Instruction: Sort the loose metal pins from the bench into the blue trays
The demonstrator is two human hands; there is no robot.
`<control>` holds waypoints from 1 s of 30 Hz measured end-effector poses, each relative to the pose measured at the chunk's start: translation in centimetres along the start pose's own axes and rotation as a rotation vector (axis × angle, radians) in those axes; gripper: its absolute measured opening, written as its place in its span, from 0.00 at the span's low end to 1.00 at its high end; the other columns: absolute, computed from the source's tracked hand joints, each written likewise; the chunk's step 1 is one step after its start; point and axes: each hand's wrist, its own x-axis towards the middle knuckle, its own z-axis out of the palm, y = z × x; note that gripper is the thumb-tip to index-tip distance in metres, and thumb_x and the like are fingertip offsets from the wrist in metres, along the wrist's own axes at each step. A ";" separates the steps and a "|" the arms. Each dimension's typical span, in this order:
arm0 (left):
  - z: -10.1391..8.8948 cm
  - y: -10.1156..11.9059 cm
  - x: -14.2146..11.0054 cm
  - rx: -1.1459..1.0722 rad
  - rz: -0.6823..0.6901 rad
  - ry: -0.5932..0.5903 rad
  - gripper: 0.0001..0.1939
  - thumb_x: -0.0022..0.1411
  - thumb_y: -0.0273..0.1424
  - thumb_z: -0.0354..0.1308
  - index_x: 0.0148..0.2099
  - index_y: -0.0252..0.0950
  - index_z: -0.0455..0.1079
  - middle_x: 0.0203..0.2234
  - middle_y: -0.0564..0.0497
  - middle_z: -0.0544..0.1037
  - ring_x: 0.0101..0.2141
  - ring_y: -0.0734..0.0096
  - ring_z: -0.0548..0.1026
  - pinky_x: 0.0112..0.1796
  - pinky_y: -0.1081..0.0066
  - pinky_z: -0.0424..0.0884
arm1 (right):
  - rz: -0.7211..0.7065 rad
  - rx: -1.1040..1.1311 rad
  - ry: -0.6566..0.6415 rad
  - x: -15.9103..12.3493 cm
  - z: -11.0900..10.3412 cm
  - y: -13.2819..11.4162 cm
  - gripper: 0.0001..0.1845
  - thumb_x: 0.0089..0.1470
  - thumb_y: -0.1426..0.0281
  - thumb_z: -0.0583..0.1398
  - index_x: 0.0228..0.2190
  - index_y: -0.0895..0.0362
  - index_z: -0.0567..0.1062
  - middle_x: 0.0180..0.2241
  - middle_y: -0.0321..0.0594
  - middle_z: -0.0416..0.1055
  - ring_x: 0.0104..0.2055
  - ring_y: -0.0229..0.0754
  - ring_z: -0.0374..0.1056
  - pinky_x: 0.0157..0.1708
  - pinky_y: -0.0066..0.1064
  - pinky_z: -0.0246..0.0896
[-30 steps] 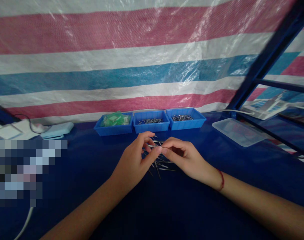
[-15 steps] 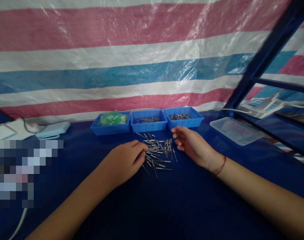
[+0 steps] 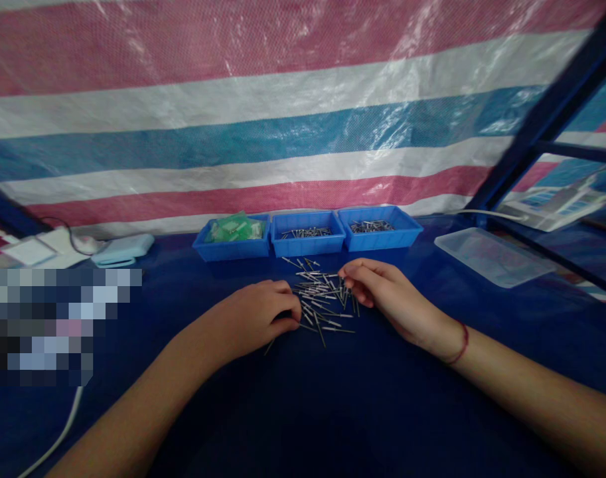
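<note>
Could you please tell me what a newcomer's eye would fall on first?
The striped sheet filling the background would probably strike first. Next might come thin metal pins scattered on the blue table between the left hand and right hand, with three blue bins in a row behind them.

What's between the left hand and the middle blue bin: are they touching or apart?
Apart: the head view shows blue tabletop between the left hand and the middle blue bin.

We see shiny metal on the thin pins (image 3: 318,290), smooth hard plastic on the blue tubs (image 3: 310,247), cloudy plastic on the flat lid (image 3: 496,260), a smooth table (image 3: 362,405), and glossy, crinkly plastic on the striped sheet (image 3: 233,149).
</note>
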 end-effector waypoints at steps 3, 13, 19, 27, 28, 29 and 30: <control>-0.2 0.2 0.1 -0.072 -0.013 0.079 0.08 0.63 0.27 0.49 0.35 0.36 0.69 0.32 0.52 0.73 0.33 0.70 0.71 0.37 0.71 0.64 | -0.080 -0.129 -0.003 -0.2 0.3 -0.3 0.10 0.49 0.65 0.57 0.24 0.59 0.72 0.21 0.32 0.63 0.20 0.30 0.55 0.20 0.25 0.49; 1.1 2.9 1.1 -0.729 -0.107 0.379 0.08 0.63 0.33 0.50 0.39 0.35 0.67 0.29 0.55 0.72 0.31 0.74 0.69 0.33 0.74 0.64 | -0.420 -0.091 -0.111 -2.1 1.2 -0.6 0.06 0.49 0.68 0.61 0.31 0.55 0.76 0.32 0.38 0.73 0.32 0.37 0.68 0.32 0.31 0.63; 1.5 2.9 1.5 -0.877 -0.103 0.314 0.08 0.62 0.32 0.51 0.38 0.33 0.67 0.26 0.56 0.68 0.28 0.75 0.66 0.31 0.75 0.62 | -0.437 -0.048 -0.085 -1.9 1.0 -0.6 0.04 0.49 0.69 0.62 0.30 0.56 0.77 0.31 0.38 0.73 0.32 0.36 0.68 0.33 0.30 0.64; 2.0 2.9 1.6 -0.931 -0.110 0.293 0.11 0.61 0.37 0.52 0.41 0.35 0.68 0.28 0.55 0.68 0.29 0.74 0.66 0.30 0.75 0.61 | -0.450 -0.070 -0.076 -2.1 1.1 -0.6 0.04 0.50 0.69 0.61 0.28 0.55 0.75 0.28 0.36 0.71 0.29 0.35 0.65 0.29 0.29 0.60; 2.0 3.0 1.6 -0.928 -0.104 0.294 0.11 0.61 0.36 0.52 0.41 0.35 0.68 0.27 0.55 0.69 0.28 0.75 0.66 0.30 0.75 0.60 | -0.457 -0.071 -0.075 -2.2 1.2 -0.6 0.04 0.50 0.68 0.61 0.28 0.55 0.75 0.28 0.36 0.70 0.29 0.36 0.65 0.28 0.30 0.60; 2.0 3.1 1.7 -0.920 -0.099 0.296 0.10 0.62 0.36 0.51 0.40 0.35 0.68 0.27 0.55 0.69 0.28 0.75 0.66 0.29 0.75 0.60 | -0.464 -0.074 -0.074 -2.2 1.2 -0.6 0.04 0.50 0.68 0.61 0.28 0.56 0.75 0.28 0.36 0.70 0.30 0.36 0.64 0.28 0.30 0.59; 1.9 3.2 1.7 -0.910 -0.095 0.301 0.10 0.62 0.35 0.51 0.39 0.35 0.69 0.26 0.55 0.69 0.28 0.75 0.66 0.29 0.75 0.60 | -0.471 -0.080 -0.070 -2.2 1.2 -0.6 0.04 0.50 0.68 0.61 0.28 0.56 0.75 0.28 0.36 0.69 0.30 0.36 0.64 0.27 0.29 0.59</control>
